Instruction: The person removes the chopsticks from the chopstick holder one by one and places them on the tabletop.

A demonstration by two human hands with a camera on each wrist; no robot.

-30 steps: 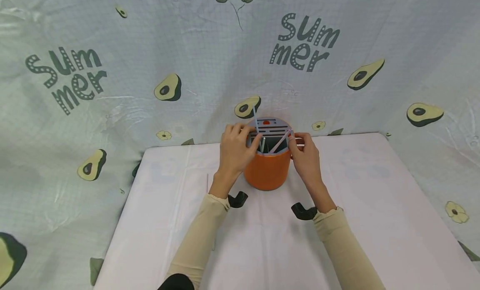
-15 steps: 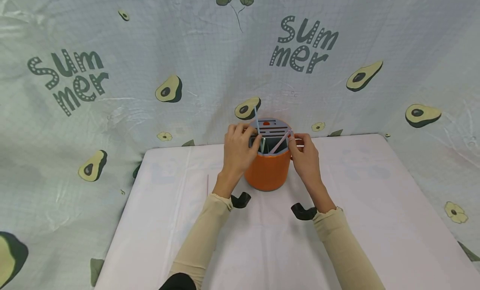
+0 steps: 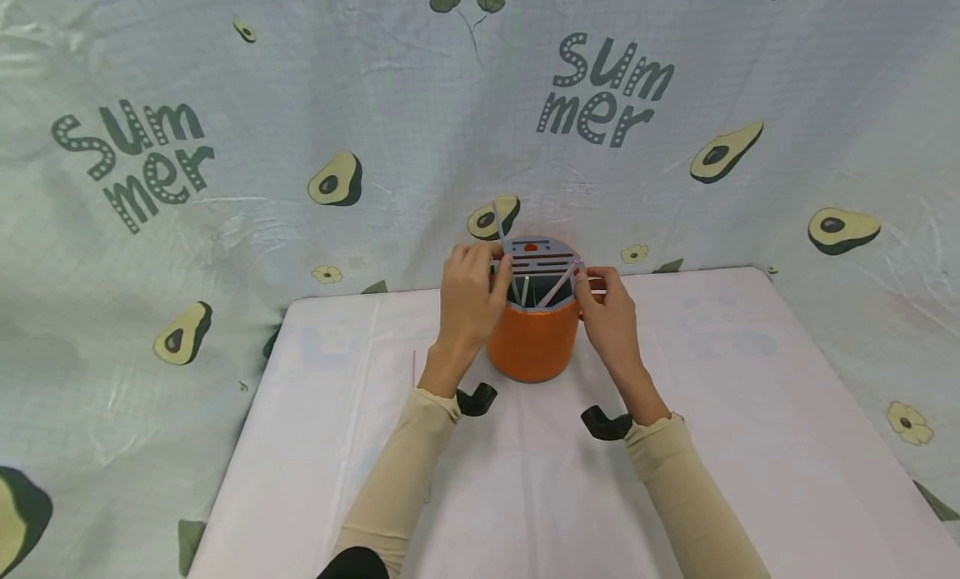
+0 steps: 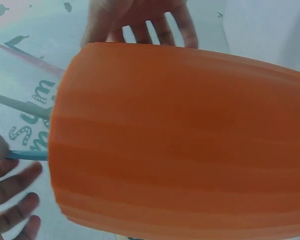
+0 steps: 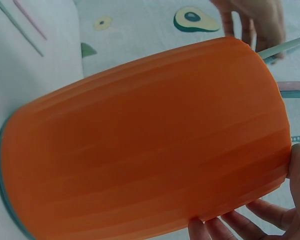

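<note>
An orange utensil holder (image 3: 532, 346) with a slotted grey top (image 3: 542, 247) stands upright at the table's far side. My left hand (image 3: 467, 300) pinches a light-blue straw (image 3: 498, 222) between thumb and fingers at the holder's left rim. The straw's lower end is inside the open compartment, and it tilts left. At the opposite rim my right hand (image 3: 607, 312) grips the holder, thumb at the edge and fingers along its side, as the right wrist view shows. A pink straw (image 3: 558, 287) and a pale green straw (image 3: 525, 291) lean in the same compartment.
Two more thin straws lie on the white table (image 3: 720, 446); the pink straw (image 5: 31, 20) and the green straw (image 5: 20, 27) show in the right wrist view. Right behind the holder hangs a printed avocado cloth (image 3: 420, 129).
My left hand has shifted slightly left with the blue straw, whose top now leans further left and sits a little higher. The right hand and the holder stay in place.
</note>
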